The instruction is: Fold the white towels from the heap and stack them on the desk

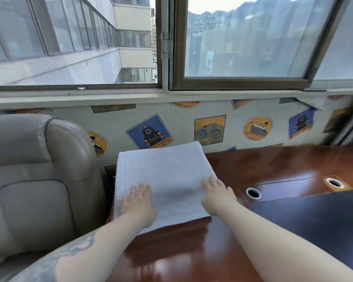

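Observation:
A folded white towel [163, 169] lies flat at the left end of the glossy wooden desk [192, 251], topping a stack whose layered edges show along its left side. My left hand [138, 202] rests flat on the towel's near left part, fingers straight and spread. Pressed flat on the towel's near right edge is my right hand [217, 195], its fingers straight too. Neither hand grips the cloth. The heap of unfolded towels is out of view.
A grey leather armchair [33, 180] stands close to the desk's left end. A dark desk pad [314, 216] and two round cable holes [253, 193] lie to the right. A papered wall and window sill [171, 98] close off the far side.

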### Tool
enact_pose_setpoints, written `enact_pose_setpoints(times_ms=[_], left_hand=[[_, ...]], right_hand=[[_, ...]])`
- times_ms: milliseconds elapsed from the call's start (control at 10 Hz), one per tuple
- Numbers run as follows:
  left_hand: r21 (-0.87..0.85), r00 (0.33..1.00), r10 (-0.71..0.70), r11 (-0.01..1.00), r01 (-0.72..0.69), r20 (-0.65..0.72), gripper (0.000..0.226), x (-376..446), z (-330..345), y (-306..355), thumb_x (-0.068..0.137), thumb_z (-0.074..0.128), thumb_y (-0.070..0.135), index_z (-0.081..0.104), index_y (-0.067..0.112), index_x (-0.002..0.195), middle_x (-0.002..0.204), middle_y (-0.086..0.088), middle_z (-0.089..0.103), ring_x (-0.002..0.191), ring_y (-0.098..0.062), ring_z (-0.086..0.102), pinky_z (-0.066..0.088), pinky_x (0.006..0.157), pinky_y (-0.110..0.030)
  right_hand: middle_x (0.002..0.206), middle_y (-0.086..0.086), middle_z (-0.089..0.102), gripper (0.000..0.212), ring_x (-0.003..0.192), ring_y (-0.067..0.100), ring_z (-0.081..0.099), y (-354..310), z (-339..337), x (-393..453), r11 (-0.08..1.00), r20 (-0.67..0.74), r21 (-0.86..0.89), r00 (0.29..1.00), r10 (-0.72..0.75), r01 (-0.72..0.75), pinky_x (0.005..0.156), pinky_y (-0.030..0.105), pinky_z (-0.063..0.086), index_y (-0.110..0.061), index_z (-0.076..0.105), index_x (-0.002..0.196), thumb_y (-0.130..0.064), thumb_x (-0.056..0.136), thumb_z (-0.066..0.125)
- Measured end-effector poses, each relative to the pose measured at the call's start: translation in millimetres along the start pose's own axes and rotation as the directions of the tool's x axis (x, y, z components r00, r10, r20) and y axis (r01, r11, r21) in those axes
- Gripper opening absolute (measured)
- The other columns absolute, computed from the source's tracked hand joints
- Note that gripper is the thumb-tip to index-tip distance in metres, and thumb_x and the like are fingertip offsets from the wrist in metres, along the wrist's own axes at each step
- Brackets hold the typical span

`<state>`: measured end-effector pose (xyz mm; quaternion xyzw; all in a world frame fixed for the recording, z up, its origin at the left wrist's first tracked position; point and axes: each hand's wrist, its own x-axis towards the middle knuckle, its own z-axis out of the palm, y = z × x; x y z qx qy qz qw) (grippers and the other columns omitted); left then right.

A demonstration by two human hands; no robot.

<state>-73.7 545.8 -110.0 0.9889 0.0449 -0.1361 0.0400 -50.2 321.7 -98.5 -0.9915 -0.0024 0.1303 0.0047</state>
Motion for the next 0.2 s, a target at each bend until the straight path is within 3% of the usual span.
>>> enact_pose_setpoints(times_ms=[100,200], left_hand=[[-0.039,0.993,0.036,0.999,-0.032,0.112,0.062,0,-34,-2,0.103,0.038,0.033,0.011,0.013,0.155,0.162,-0.007,0.012,0.146,-0.029,0.02,0.028,0.115,-0.037],[-0.052,0.99,-0.029,0.998,0.037,0.137,0.048,-22,-34,2,0.101,0.046,0.031,0.043,0.007,0.142,0.146,-0.011,0.046,0.132,-0.026,0.046,0.037,0.104,-0.03]], right_hand=[[0.163,0.0,0.004,0.065,0.146,0.024,0.014,11,-11,-23,0.998,0.074,0.01,0.995,0.061,-0.061,0.111,0.044,0.025,-0.024,0.014,0.155,-0.019,0.094,0.036],[0.163,0.001,0.009,0.066,0.144,0.028,0.021,24,-7,-49,0.997,0.131,0.026,0.989,0.074,-0.078,0.11,0.045,0.028,-0.023,0.017,0.155,-0.02,0.092,0.04]])
